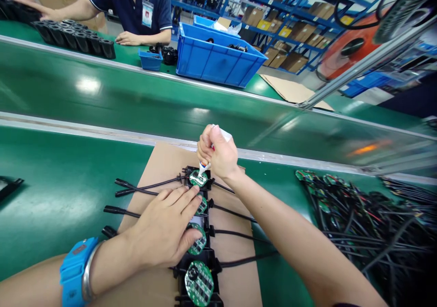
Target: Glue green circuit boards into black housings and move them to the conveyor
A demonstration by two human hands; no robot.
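My right hand [218,154] is wrapped around a white glue tube [221,134], nozzle pointing down. The nozzle tip meets the farthest round green circuit board [198,178], where a white streak shows. Several such boards sit in a row in black housings, the nearest board [199,283] in full view. Flat across the middle of the row lies my left hand [167,225], its fingers stretched out over the boards and partly hiding them. Black cables [235,232] run out from both sides of the housings.
Under the row is a cardboard sheet [235,279]. A heap of black cables with boards [368,225] lies at right. Beyond the green conveyor belt [136,98] stand a blue bin [215,61], a small blue tray [150,61] and black cylindrical parts [75,38]. A co-worker [133,11] sits across.
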